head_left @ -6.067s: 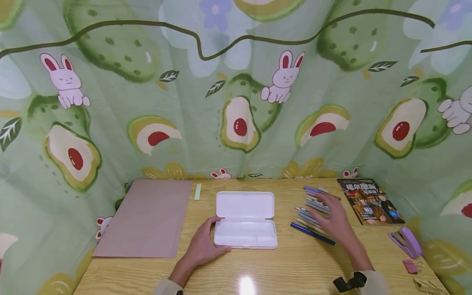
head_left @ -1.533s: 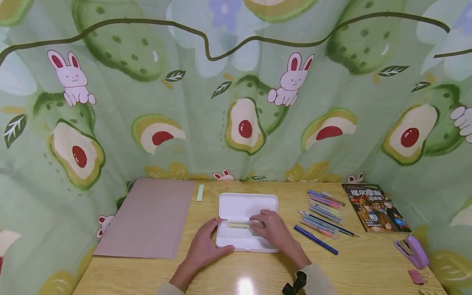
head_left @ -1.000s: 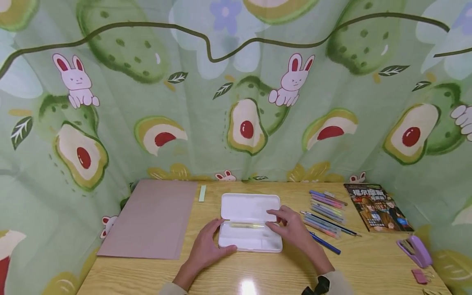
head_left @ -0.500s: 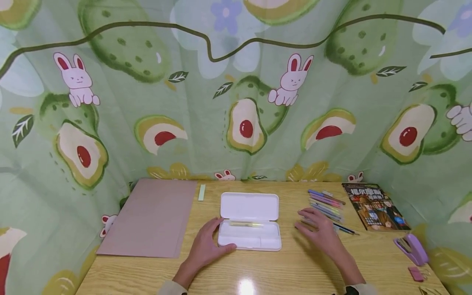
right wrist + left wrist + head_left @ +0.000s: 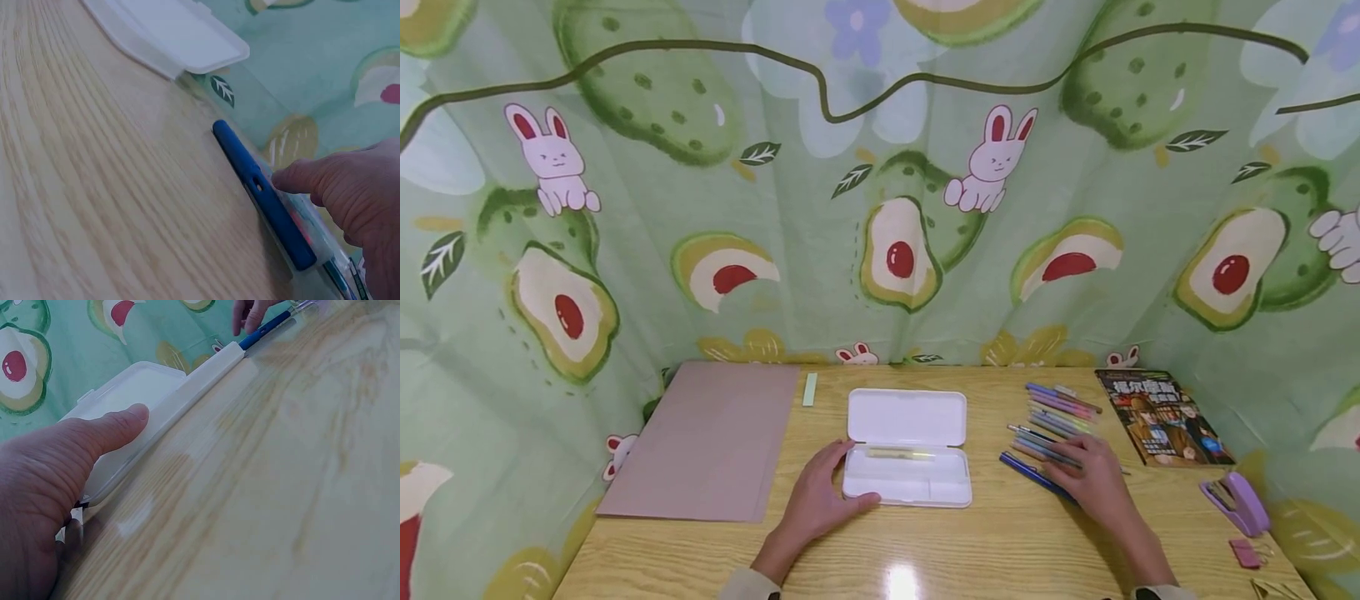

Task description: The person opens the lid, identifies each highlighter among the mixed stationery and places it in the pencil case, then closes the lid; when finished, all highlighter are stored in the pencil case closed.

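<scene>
A white pencil case (image 5: pixel 891 492) lies open on the table, its lid (image 5: pixel 907 417) folded back. One pale yellow pen (image 5: pixel 898 454) lies along its rear compartment. My left hand (image 5: pixel 820 493) grips the case's left end, thumb along the front edge, as the left wrist view also shows. To the right lies a group of colourful pens (image 5: pixel 1056 423), with a blue pen (image 5: pixel 1022 468) nearest the front. My right hand (image 5: pixel 1093 483) reaches over the front pens, thumb and fingertips bent down among them; I cannot tell whether it pinches one.
A mauve folder (image 5: pixel 700 442) lies at the left beside a pale green strip (image 5: pixel 809 389). At the right are a comic-style book (image 5: pixel 1161 417), a purple stapler (image 5: pixel 1243 504) and a pink binder clip (image 5: pixel 1246 552). A patterned curtain (image 5: pixel 820 192) stands behind the table.
My right hand laid the yellow pen in the case, let go, and moved right, back down onto the pens. My left hand stayed on the case.
</scene>
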### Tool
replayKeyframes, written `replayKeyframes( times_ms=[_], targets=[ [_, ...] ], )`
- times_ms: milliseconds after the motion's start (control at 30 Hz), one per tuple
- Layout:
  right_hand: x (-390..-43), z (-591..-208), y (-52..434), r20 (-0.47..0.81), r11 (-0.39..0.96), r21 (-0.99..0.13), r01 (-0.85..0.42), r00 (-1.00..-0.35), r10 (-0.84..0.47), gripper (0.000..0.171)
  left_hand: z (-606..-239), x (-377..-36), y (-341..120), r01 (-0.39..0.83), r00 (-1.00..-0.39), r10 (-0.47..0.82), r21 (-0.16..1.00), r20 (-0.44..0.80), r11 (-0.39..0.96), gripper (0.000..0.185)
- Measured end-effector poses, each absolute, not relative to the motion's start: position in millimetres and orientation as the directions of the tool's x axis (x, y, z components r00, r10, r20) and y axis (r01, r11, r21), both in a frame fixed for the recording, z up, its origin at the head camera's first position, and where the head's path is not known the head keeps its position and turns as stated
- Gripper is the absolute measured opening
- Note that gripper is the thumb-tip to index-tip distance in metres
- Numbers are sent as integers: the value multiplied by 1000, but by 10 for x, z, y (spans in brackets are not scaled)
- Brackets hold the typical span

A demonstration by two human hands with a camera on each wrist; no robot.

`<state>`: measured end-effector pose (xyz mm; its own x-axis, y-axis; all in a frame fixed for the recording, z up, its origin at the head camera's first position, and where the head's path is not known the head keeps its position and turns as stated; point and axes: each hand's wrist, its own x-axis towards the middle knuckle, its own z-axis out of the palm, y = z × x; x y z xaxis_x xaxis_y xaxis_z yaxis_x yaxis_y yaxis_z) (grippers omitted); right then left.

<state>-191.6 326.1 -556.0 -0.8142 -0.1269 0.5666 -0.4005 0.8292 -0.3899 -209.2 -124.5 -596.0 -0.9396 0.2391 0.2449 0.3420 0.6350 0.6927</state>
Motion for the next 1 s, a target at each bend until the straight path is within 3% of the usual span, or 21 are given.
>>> replayKeyframes(
  times_ms=[500,1000],
  targets=[
    [-1943,-5635,3352,461,860,-407,-307,-882,-97,13,-5940,-2088,-1244,341,-940,245,702,238,625,97],
    [-1944,-5652,3306,435,850,-425,-311,-894,-109,7,-5910,-2061,-1245,333,-943,238,700,233,632,96]
  ],
)
